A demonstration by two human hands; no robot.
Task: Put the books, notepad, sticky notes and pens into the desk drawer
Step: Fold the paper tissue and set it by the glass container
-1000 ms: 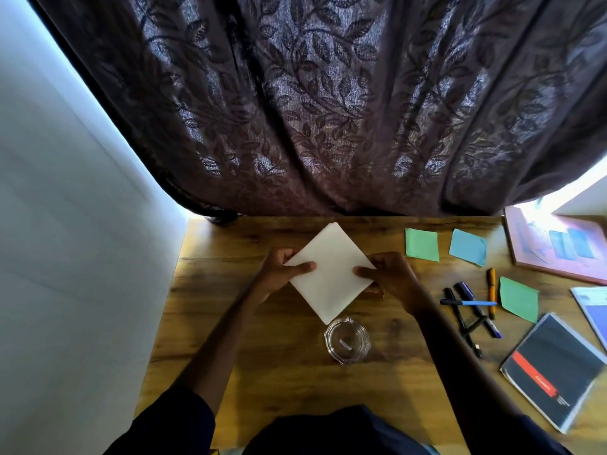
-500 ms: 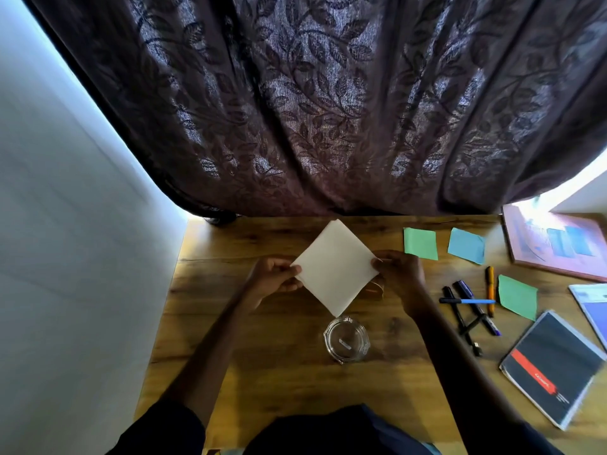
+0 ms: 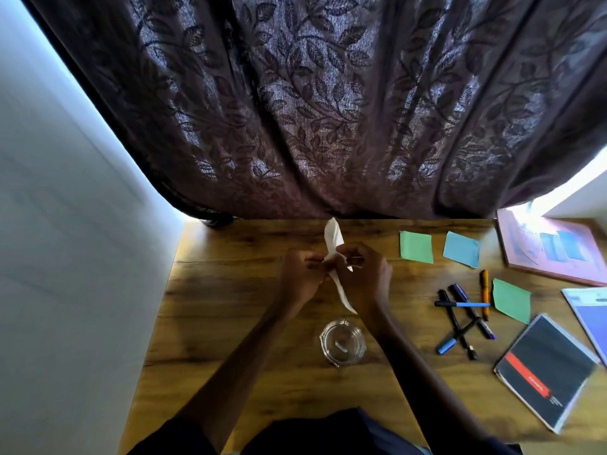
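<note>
Left hand (image 3: 300, 277) and right hand (image 3: 364, 277) are close together, fingers curled, both pinching one white paper sheet (image 3: 333, 239). The sheet is bent and seen nearly edge-on, one tip pointing up at the curtain and the other trailing toward the ashtray. Can't tell if either hand touches the desk.

Landmark: clear round glass ashtray (image 3: 343, 346) on the brown wood-grain desk (image 3: 230, 323), small pale scrap inside. The hands sit just beyond it.

- Far left of ashtray: plain white wall (image 3: 65, 224).
- Behind ashtray: dark purple leaf-pattern curtain (image 3: 312, 110).
- Right of ashtray, at the back: green square sticky note (image 3: 416, 247), then blue square sticky note (image 3: 461, 248), near each other but apart.
- Right of ashtray: crossed dark pens (image 3: 460, 320) with a thin blue pen (image 3: 463, 304) lying across them; orange pen (image 3: 484, 293) on the pile's right side.
- Just past that: second green sticky note (image 3: 511, 300).
- Further right, nearer the person: black notepad with red stripe (image 3: 545, 369), flat and angled.
- Far right, at the back: pink-covered book (image 3: 551, 251); blue-and-white book (image 3: 591, 316) cut off by the frame edge.

All task items lie on the desktop.
</note>
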